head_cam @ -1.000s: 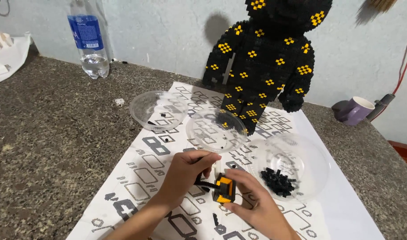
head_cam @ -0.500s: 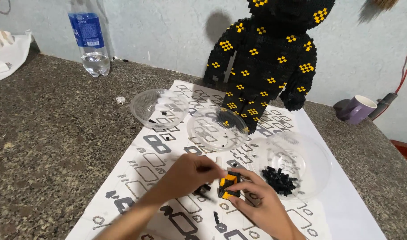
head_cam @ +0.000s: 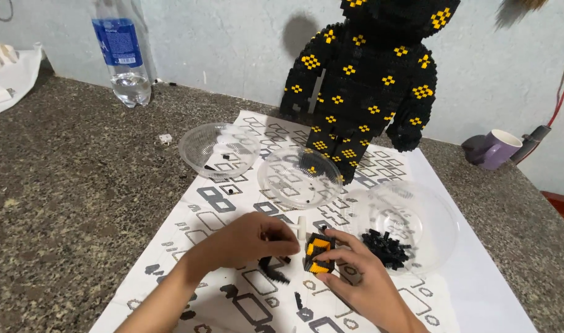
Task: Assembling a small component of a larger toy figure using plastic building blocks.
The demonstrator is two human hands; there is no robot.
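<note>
home hobby corner, granite counter point(head_cam: 66, 179), mug point(head_cam: 495, 148)

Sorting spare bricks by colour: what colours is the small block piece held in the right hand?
Black and orange-yellow block piece, in the right hand; the head view shows it.

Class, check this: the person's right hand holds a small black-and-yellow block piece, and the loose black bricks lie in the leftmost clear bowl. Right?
Not quite. In the head view the right hand does hold the block piece, but the black bricks lie in the rightmost bowl.

Clear bowls point(head_cam: 300, 177) beyond, bare counter point(head_cam: 78, 185) leftward.
</note>
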